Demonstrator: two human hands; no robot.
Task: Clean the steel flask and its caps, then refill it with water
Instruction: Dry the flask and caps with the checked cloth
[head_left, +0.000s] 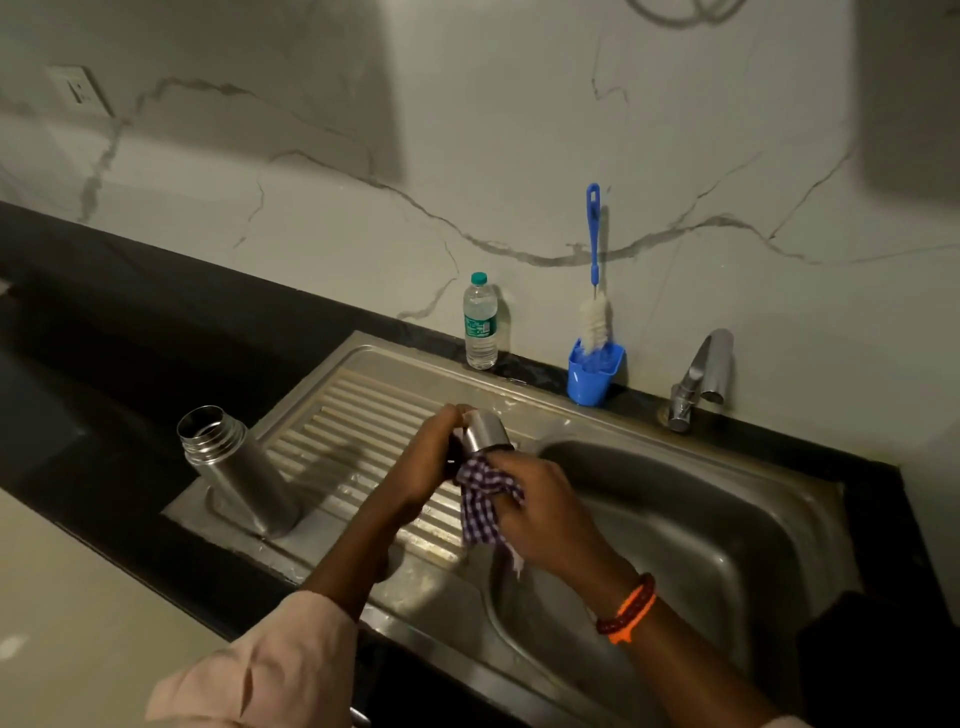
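The steel flask (236, 467) stands open and uncapped at the left corner of the drainboard (358, 415). Over the middle of the sink my left hand (423, 457) grips a steel cap (485, 431). My right hand (540, 506) holds a purple checked cloth (483, 501) bunched against the cap's lower opening, with a finger pushed up into it. Part of the cloth hangs down below my right hand. Any other cap is out of sight.
A plastic water bottle (480, 322) stands on the back ledge. Beside it a blue cup (594, 371) holds a blue-handled bottle brush (594, 291). The tap (701, 379) is at the back right over the sink basin (675, 519). Dark counter (130, 322) lies left.
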